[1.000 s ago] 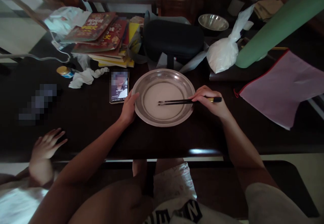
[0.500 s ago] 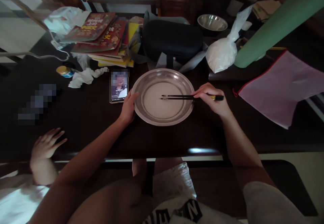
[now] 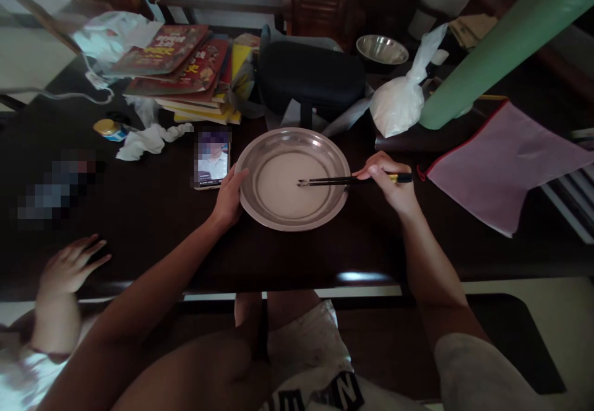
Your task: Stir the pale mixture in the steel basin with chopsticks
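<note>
A wide metal basin (image 3: 248,203) stands on the dark table in front of me, with a pale, whitish layer (image 3: 290,197) covering its bottom. My left hand (image 3: 229,195) grips the basin's left rim, thumb over the edge and fingers hidden below. In my right hand (image 3: 392,182) is a pair of black chopsticks (image 3: 331,181) with gold bands near the thick ends. Their tips lie close together over the middle of the whitish contents; whether they touch it I cannot tell. A phone (image 3: 213,160) with a lit screen is beside my left hand.
Behind the basin sits a black case (image 3: 310,77), with stacked books (image 3: 171,58) to its left. A tied bag of white powder (image 3: 398,104), a green cylinder (image 3: 492,58) and a pink pouch (image 3: 505,163) are at right. Another person's hand (image 3: 69,265) rests at the left table edge.
The whole view has shifted slightly, so most things appear further left. The chopstick tips are closer together and sit nearer the basin's middle. My left hand keeps its hold on the rim.
</note>
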The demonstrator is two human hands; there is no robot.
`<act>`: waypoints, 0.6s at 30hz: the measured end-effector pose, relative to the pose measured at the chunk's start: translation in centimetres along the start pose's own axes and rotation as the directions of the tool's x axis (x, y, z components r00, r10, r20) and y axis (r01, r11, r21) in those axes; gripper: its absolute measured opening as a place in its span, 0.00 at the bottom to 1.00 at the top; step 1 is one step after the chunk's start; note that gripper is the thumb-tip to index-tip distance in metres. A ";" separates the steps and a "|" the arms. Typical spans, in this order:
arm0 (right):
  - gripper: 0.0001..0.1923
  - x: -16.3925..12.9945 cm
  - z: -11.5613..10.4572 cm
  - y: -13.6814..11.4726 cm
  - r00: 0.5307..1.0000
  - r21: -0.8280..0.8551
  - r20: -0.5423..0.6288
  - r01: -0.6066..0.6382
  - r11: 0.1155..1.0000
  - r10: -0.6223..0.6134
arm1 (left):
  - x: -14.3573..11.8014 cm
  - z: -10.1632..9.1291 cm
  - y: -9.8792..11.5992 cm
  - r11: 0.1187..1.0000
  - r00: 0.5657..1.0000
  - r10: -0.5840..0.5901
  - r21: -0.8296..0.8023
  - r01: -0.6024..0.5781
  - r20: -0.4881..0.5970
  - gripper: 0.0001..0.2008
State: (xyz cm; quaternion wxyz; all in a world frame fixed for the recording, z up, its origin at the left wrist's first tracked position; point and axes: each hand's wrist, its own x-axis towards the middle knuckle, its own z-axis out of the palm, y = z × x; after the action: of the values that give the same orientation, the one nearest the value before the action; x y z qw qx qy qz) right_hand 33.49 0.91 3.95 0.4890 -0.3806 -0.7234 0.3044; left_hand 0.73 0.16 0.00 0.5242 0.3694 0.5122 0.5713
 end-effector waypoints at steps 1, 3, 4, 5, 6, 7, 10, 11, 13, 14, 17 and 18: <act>0.14 0.0 -0.1 -0.1 1.000 0.013 -0.003 -0.010 1.000 0.010 | 0.0 0.0 0.0 1.000 1.000 0.001 -0.002 -0.001 -0.001 0.14; 0.14 -0.1 0.0 -0.2 0.999 0.025 0.049 -0.011 1.000 0.010 | 0.1 -0.1 -0.1 1.000 1.000 0.010 -0.001 -0.010 -0.005 0.13; 0.13 0.0 0.2 -0.2 0.996 0.023 0.091 0.003 1.000 -0.005 | 0.1 -0.1 -0.2 1.000 1.000 0.013 -0.001 -0.013 -0.009 0.13; 0.11 0.0 0.4 -0.2 0.991 0.016 0.130 0.022 1.000 -0.024 | 0.1 -0.1 -0.2 1.000 1.000 0.012 -0.001 -0.012 -0.010 0.12; 0.09 0.0 0.7 -0.1 0.987 0.007 0.157 0.043 0.999 -0.043 | 0.1 -0.1 -0.2 1.000 1.000 0.008 -0.001 -0.008 -0.011 0.12; 0.08 0.1 0.8 -0.1 0.985 -0.004 0.166 0.057 0.998 -0.056 | 0.1 -0.1 -0.2 1.000 1.000 0.001 0.000 -0.001 -0.010 0.12; 0.09 0.1 0.5 0.0 0.995 -0.028 0.092 0.044 0.999 -0.041 | 0.1 -0.1 -0.1 1.000 1.000 -0.014 0.001 0.014 -0.005 0.12; 0.10 0.1 0.3 0.0 0.998 -0.023 0.057 0.026 0.999 -0.025 | 0.1 -0.1 0.0 1.000 1.000 -0.015 -0.001 0.015 -0.004 0.12; 0.13 0.0 -0.1 0.0 1.000 0.007 0.025 0.002 1.000 -0.002 | 0.1 -0.1 0.0 1.000 1.000 -0.012 -0.011 0.012 0.000 0.13; 0.14 0.0 -0.2 0.0 0.999 0.020 0.039 -0.003 1.000 0.003 | 0.1 -0.1 0.0 1.000 1.000 -0.013 -0.015 0.013 0.009 0.13; 0.12 0.0 0.3 0.1 0.991 0.016 0.133 0.021 1.000 -0.023 | 0.2 -0.2 -0.2 1.000 0.999 -0.017 -0.017 0.018 0.048 0.14; 0.10 0.0 0.6 0.1 0.987 0.004 0.158 0.036 0.999 -0.037 | 0.2 -0.3 -0.3 1.000 0.999 -0.015 -0.020 0.016 0.053 0.14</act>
State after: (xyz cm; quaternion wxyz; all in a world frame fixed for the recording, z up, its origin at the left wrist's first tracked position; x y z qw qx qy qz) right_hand 32.97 0.95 3.72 0.4356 -0.3417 -0.7667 0.3250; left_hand 0.45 0.32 -0.35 0.5458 0.3747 0.4953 0.5625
